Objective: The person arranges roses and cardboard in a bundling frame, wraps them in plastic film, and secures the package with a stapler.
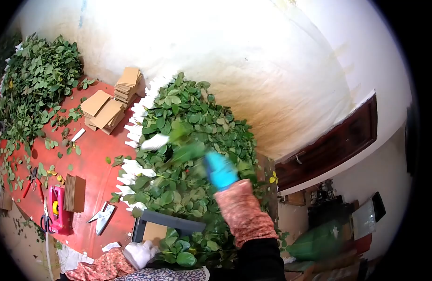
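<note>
A foliage heap [42,82] fills your red table's [92,161] far left corner; pruners [35,180], a pink tape dispenser [60,215] and a metal stapler [102,218] lie toward the near edge. Your white-gloved left hand [140,254] is beside a grey frame [171,221], finger spread unclear; over white-ended bundles [202,112], a leafy bundle [188,152] meets your blue-gloved right hand [221,171], grip too blurred to tell.

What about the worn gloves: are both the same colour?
No, the left hand wears a white glove, the right hand a blue glove.

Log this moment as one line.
right hand: gloved blue, apparently holding blurred leafy stem | left hand: gloved white, by cardboard piece in grey frame | red table: stapler, cardboard stacks
</note>
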### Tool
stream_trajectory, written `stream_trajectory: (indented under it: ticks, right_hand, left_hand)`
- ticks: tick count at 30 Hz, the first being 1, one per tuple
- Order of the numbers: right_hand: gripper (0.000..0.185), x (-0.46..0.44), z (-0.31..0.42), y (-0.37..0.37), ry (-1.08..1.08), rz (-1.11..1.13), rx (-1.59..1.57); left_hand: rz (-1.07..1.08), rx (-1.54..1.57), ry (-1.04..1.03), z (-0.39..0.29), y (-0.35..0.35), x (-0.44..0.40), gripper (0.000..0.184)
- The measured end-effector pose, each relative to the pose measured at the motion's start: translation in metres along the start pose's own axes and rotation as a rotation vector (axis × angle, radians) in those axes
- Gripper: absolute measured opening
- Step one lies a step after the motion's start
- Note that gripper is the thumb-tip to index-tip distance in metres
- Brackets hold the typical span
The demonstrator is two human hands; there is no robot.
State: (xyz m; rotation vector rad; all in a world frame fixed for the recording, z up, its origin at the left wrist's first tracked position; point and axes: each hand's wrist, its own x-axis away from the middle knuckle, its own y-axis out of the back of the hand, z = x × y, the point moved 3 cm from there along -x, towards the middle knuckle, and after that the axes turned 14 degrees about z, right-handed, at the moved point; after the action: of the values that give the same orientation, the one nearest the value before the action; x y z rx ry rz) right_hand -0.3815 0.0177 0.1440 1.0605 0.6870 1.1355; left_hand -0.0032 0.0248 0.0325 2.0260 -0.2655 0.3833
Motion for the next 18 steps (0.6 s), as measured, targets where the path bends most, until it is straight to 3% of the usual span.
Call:
stream_trajectory:
  ticks: [1,2,5,7,8,10,11,12,13,14,15,16,17,18]
  right_hand:
    - [0.015,-0.002,0.022,-0.027,-0.095,0.203,0.144]
    - [0.015,-0.002,0.027,-0.065,-0.058,0.309,0.155]
    - [0.015,0.024,-0.022,-0.211,0.189,0.465,0.177]
    - [0.018,0.015,-0.003,-0.189,0.077,0.582,0.229]
    - [0.027,0.011,-0.006,-0.183,0.044,0.692,0.285]
    - [0.030,-0.013,0.032,-0.113,-0.033,0.969,0.425]
    - [0.028,-0.023,0.028,-0.090,0.001,0.770,0.496]
    - [0.027,-0.047,0.033,-0.052,-0.028,0.744,0.421]
    - [0.027,-0.069,0.022,-0.028,-0.018,0.440,0.363]
    - [0.028,-0.100,0.015,0.001,-0.039,0.329,0.266]
    - [0.029,-0.123,-0.003,0.020,0.016,0.043,-0.041]
    - [0.031,-0.154,-0.030,0.026,0.038,-0.109,-0.017]
    - [0.035,-0.190,-0.060,0.029,0.066,-0.264,0.006]
    - [0.038,-0.228,-0.094,0.029,-0.045,-0.262,0.086]
  left_hand:
    - [-0.059,-0.005,-0.064,0.002,-0.002,-0.001,0.022]
    - [-0.046,-0.007,-0.064,0.003,-0.003,-0.003,0.022]
    - [0.004,0.047,-0.054,0.004,-0.005,-0.001,0.025]
    - [0.024,0.040,-0.063,0.007,-0.004,-0.003,0.025]
    - [-0.074,0.055,-0.121,0.011,-0.013,-0.004,0.024]
    - [-0.064,0.033,-0.105,0.007,-0.009,-0.002,0.022]
    - [-0.073,0.005,-0.089,0.005,-0.007,-0.005,0.021]
    - [-0.179,-0.037,-0.114,0.005,-0.010,-0.005,0.018]
    - [-0.205,-0.028,-0.136,0.005,-0.007,-0.006,0.011]
    - [-0.227,-0.051,-0.120,0.004,-0.009,-0.007,0.010]
    - [-0.249,-0.081,-0.102,0.004,-0.012,-0.007,0.009]
    - [-0.297,-0.102,-0.080,0.002,-0.008,-0.007,0.013]
    - [-0.205,-0.014,0.087,0.003,-0.021,-0.007,0.016]
    - [-0.164,0.136,0.246,0.001,-0.020,-0.010,0.016]
